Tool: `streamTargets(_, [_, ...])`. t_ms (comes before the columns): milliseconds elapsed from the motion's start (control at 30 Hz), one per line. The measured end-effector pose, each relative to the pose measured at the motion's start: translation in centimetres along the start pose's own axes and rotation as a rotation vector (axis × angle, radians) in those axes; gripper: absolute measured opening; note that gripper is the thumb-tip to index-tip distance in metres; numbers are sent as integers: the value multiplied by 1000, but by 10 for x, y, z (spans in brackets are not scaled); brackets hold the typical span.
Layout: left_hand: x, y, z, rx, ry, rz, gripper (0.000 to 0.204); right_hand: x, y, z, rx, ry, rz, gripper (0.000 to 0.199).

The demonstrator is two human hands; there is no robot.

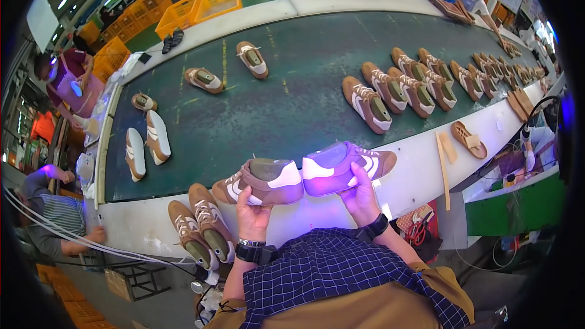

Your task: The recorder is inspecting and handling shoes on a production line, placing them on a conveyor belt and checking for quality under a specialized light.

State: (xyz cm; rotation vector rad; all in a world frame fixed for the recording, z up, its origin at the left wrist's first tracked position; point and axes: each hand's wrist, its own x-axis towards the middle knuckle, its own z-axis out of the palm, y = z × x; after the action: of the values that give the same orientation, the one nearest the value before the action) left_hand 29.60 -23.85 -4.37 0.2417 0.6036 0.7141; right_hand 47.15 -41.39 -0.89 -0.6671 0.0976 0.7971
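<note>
My left hand (251, 216) grips a brown sneaker (268, 184) with a white heel patch, its toe pointing left. In my right hand (361, 198) is a matching sneaker (344, 167), toe to the right and lit violet. The two heels face each other and almost meet, above the white near ledge of the belt. An olive-green form fills the opening of the left sneaker. Just left of my left hand, another pair of brown sneakers (204, 219) rests on the ledge.
A green conveyor belt (244, 122) carries several sneakers (399, 88) in rows at the right and a few at the left. Tan strips (443, 167) and a brown sandal-like piece (469, 140) lie on the right ledge. Co-workers (73, 82) stand left. Yellow crates (216, 5) sit behind.
</note>
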Motion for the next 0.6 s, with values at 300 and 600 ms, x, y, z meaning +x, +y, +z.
streamTargets(300, [-1,-4,2,-2,24,-8,53,0,1,-2,12,60,12,42])
streamTargets(600, [-5,-4,6,59,86,11,49,0,1,-7,-18,33,1,40])
